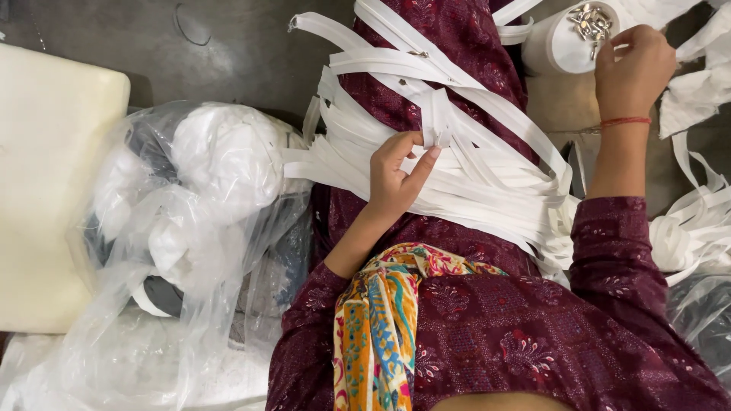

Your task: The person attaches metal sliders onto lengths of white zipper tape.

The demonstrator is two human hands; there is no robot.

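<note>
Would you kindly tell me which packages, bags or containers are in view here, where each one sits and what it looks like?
Clear plastic bag: left of the lap, crumpled, holding white rolled bundles.
White round container: top right, by the right hand, with small silvery metal pieces on top.
Second clear plastic bag: lower right edge, only partly visible.
No labels, signs or screens show.

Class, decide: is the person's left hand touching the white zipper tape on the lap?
Touching. The head view shows the left hand pinching a folded white zipper tape between thumb and fingertips.
</note>
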